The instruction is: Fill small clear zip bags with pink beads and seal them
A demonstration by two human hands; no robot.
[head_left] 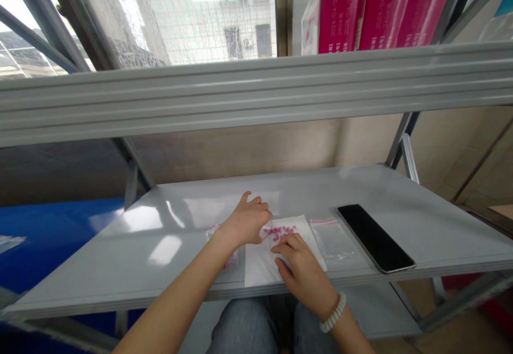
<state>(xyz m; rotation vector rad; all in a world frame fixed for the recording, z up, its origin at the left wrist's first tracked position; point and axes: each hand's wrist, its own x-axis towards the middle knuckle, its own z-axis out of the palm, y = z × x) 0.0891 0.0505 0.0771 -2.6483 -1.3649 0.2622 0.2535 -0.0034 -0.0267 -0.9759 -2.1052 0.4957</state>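
Pink beads [278, 232] lie scattered on a white sheet [262, 268], which looks like paper or tissue. At the sheet's upper left, my left hand [251, 220] has its fingers curled in, with the little finger raised. Something small and see-through with a pinkish tint shows by its fingertips; I cannot make out what it is. My right hand [301, 264], with a pale beaded bracelet [334, 314] at the wrist, is bent over the sheet just below the beads, thumb apart from the forefinger. A clear bag [234, 260] with pink contents is partly hidden under my left forearm.
Right of the sheet lies a flat clear zip bag [333, 239], then a black phone [374, 238]. All rest on a grey-white table [116, 258]. A metal shelf bar [256, 94] crosses above, with pink packages [385, 12] over it. Metal struts stand at both sides.
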